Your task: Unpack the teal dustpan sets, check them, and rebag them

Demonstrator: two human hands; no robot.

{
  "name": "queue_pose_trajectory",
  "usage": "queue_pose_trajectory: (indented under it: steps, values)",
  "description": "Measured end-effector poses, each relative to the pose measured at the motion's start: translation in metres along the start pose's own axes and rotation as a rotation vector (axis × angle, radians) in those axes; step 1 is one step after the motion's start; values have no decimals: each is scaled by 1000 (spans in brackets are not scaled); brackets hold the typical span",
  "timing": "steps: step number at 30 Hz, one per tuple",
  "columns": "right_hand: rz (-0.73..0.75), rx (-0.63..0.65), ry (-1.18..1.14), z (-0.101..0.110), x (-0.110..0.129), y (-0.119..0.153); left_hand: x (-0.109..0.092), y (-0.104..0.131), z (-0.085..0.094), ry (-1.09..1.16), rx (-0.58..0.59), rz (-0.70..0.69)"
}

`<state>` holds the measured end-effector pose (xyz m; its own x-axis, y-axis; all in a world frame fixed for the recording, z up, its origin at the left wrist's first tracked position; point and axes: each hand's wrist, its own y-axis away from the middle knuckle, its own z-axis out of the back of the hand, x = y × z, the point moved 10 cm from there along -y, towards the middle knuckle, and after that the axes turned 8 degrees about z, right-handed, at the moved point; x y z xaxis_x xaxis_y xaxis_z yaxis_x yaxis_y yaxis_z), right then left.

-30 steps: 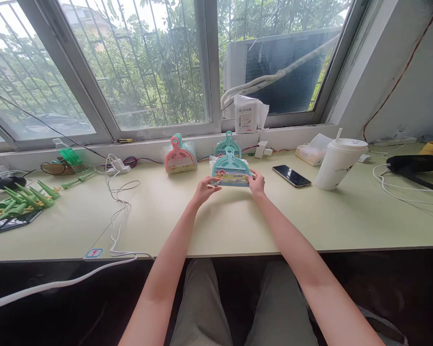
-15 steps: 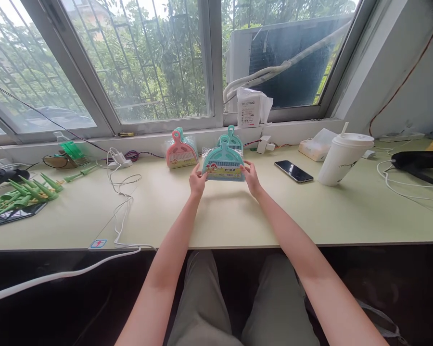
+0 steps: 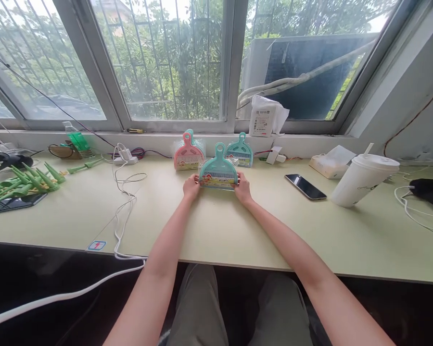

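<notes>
A teal dustpan-and-brush pack [image 3: 219,168] in clear wrap stands upright near the middle of the desk, its ring handle at the top and a yellow label below. My left hand [image 3: 192,187] grips its left edge, and my right hand [image 3: 243,188] grips its right edge; the fingertips behind the pack are hidden. Behind it to the left stand pink packs [image 3: 188,154] with teal ones at their back. Another teal pack [image 3: 241,153] stands behind to the right, partly covered by the held one.
On the desk [image 3: 159,226], a phone [image 3: 305,186], a white cup with a straw [image 3: 363,180] and a tissue box [image 3: 330,164] are at the right. White cables [image 3: 124,202] run down the left, beside green pointed pieces [image 3: 29,185]. A wrapped package [image 3: 263,117] sits on the sill.
The camera view has shifted and tilted. Both hands have brought the held teal pack lower and nearer, leftward from the rear teal pack, which now shows more.
</notes>
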<state>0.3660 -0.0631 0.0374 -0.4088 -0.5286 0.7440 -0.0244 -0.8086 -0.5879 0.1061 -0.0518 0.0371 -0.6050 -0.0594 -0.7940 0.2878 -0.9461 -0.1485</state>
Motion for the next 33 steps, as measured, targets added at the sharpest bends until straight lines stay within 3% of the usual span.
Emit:
queue_pose_trajectory:
  steps: [4, 8, 14, 20, 26, 33]
  values:
    - [108, 130, 238, -51, 14, -22, 27, -31, 29, -69, -86, 21]
    - [103, 231, 488, -100, 17, -43, 57, -58, 56, -57, -186, 90]
    - [93, 242, 622, -146, 9, -82, 79, -99, 74, 83, -265, 139]
    - [94, 238, 706, -168, -3, -110, 92, -129, 79, 151, -353, 176]
    - [129, 275, 769, -177, -5, -115, 102, -136, 80, 180, -397, 200]
    - [111, 308, 765, -178, 1, -108, 103, -142, 70, 167, -280, 212]
